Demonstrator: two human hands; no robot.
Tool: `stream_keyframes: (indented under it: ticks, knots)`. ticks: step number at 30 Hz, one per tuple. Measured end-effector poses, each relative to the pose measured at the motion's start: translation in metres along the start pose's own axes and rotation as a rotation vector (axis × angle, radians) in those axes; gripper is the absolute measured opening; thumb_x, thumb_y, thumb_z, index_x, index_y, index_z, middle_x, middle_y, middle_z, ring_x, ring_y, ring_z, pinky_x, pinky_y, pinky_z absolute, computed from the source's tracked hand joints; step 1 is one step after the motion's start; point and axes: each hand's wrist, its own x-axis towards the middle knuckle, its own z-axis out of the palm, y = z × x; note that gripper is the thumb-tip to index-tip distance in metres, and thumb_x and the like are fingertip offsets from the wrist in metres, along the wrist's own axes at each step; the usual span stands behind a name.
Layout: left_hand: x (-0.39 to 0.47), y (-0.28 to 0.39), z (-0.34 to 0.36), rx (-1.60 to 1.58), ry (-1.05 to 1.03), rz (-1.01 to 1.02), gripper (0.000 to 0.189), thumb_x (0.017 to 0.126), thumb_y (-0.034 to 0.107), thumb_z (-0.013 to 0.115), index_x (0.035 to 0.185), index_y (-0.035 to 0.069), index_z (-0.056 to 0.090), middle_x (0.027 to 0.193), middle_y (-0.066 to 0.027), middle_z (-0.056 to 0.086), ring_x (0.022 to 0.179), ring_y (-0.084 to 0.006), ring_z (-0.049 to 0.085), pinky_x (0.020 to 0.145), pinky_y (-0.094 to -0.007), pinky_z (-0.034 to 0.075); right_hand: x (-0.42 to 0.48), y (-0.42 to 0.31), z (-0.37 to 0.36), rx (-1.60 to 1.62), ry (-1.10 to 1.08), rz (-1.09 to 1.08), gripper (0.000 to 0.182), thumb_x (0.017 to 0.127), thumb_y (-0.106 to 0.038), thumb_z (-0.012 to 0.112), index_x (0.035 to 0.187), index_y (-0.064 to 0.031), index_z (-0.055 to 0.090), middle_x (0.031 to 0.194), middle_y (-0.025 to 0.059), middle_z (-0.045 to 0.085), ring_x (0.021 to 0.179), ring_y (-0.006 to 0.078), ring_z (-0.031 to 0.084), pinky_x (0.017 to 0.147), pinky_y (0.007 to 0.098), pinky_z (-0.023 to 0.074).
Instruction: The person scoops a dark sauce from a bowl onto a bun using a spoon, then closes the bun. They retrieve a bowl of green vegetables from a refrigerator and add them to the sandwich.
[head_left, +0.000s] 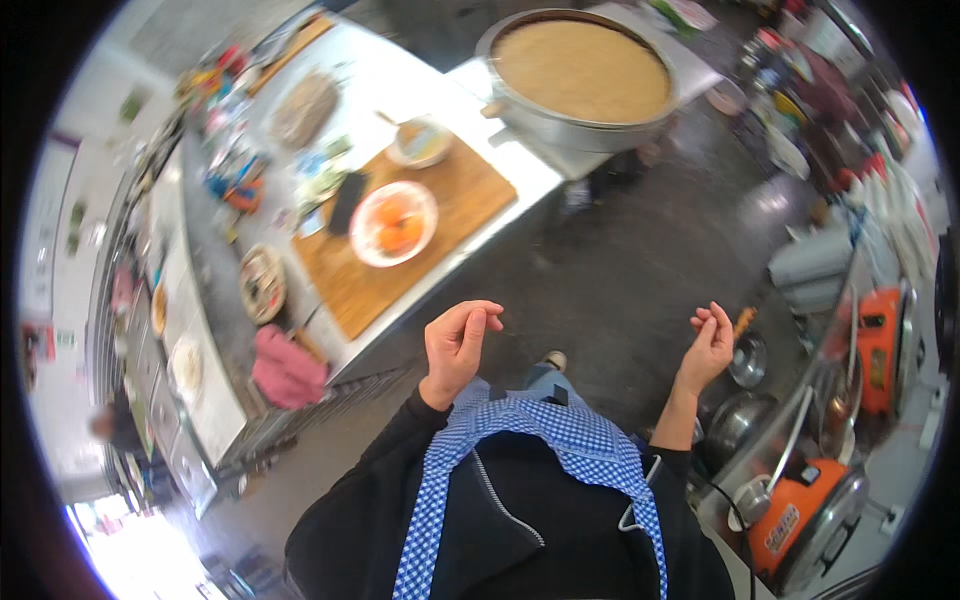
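Observation:
My left hand (459, 349) is raised in front of the blue-checked apron (517, 412), with fingers curled in and the thumb along them. Nothing shows in it. Out to the right, my right hand (707, 346) hangs in the air over the floor with its fingers loosely bent; no object is visible in it. Closest to my left hand is a wooden cutting board (457, 202) on a white-topped table. The board carries a white bowl with a pinkish rim (361, 244) holding several round orange pieces of food, blurred. Behind it sits a smaller bowl (424, 159) with a utensil in it.
A wide round metal vessel (585, 135) filled with a tan mass stands at the table's far end. A pink cloth (289, 367) and a basket (262, 285) lie left. Orange electric appliances (795, 517) and metal pans (739, 431) line the right. A person (124, 427) is far left.

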Motion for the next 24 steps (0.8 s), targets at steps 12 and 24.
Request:
stream_keyframes:
  ticks: [12,24]
  knots:
    - [0.216,-0.029,0.303,-0.007,-0.308,-0.154,0.023,0.096,0.014,0.049,0.093,-0.002,0.065,0.073,-0.0026,0.064,0.066,-0.0056,0.054,0.059,-0.0196,0.04,0.309,0.058,-0.059,-0.053,0.05,0.022,0.019,0.093,-0.001,0.048,0.105,0.0026,0.062,0.087,0.0067,0.064,0.073,0.0101,0.06,0.068,0.0227,0.0499]
    - [0.5,-0.021,0.675,0.05,-0.874,0.242,0.02,0.092,0.017,0.053,0.096,0.002,0.065,0.084,-0.0093,0.066,0.075,-0.0186,0.063,0.067,-0.0288,0.049,0.638,0.159,-0.198,-0.276,0.319,0.209,0.018,0.089,-0.002,0.052,0.104,0.0056,0.061,0.095,0.0105,0.063,0.085,0.0155,0.063,0.074,0.0267,0.0535]
